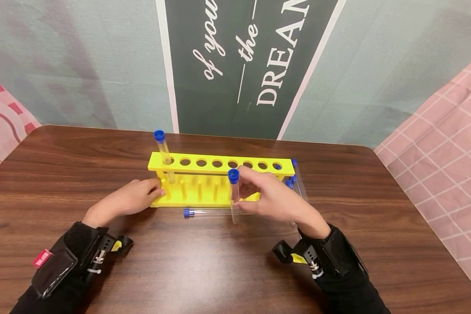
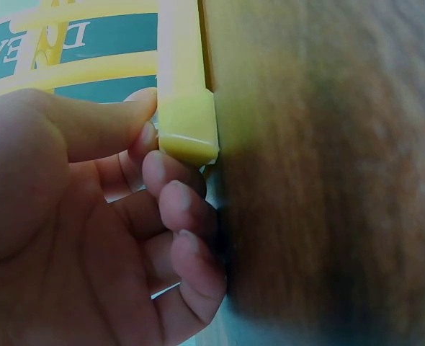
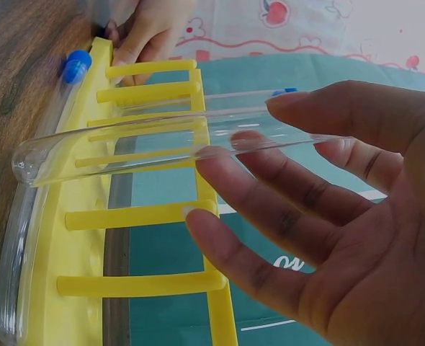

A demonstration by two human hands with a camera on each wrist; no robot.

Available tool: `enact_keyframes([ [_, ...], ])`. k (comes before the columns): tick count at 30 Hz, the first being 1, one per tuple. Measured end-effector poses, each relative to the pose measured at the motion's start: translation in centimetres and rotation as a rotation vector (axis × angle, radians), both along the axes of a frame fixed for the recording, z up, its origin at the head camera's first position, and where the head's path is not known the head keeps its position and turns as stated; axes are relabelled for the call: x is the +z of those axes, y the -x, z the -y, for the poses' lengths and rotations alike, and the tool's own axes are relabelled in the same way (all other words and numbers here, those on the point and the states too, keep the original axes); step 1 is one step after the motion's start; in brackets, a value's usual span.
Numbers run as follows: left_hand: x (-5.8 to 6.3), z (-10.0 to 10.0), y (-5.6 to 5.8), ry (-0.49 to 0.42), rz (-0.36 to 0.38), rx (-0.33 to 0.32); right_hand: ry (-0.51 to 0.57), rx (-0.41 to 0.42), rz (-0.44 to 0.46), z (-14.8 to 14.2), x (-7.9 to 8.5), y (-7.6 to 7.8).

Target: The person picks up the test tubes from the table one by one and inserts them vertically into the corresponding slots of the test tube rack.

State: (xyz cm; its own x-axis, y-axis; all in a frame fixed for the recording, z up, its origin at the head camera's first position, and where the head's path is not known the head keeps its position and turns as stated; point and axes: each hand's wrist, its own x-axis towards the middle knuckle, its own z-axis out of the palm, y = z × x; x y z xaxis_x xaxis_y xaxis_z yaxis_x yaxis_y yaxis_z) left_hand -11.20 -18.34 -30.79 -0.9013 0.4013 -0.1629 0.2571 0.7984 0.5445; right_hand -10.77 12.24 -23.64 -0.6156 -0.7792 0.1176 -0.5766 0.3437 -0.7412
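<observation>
A yellow test tube rack (image 1: 220, 162) stands on the wooden table, with a row of holes on top and pegs below. My left hand (image 1: 135, 196) grips the rack's left end; the left wrist view shows thumb and fingers (image 2: 180, 205) at its yellow base corner. In front of the rack, my right hand (image 1: 276, 198) pinches a clear test tube (image 3: 162, 148) with a blue cap (image 1: 233, 175). The held tube is upright, its rounded bottom free of the hand. Another blue-capped test tube (image 1: 164, 150) stands tilted in the rack's leftmost hole.
A capped tube (image 1: 204, 212) lies along the rack's front edge. More blue-capped tubes (image 1: 293, 179) lie at the rack's right end, partly hidden behind the right hand. Behind the table (image 1: 204, 261) hangs a printed cloth (image 1: 227, 65) with lettering.
</observation>
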Motion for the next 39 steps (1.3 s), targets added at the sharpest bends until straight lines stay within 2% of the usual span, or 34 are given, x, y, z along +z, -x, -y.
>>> enact_keyframes([
  [20,0.15,0.05,0.13,0.009,0.009,-0.002,-0.048,-0.023,-0.005,0.15,-0.18,0.16],
  [39,0.04,0.03,0.08,0.016,0.003,-0.004,-0.022,0.001,-0.008,0.16,-0.38,0.26],
])
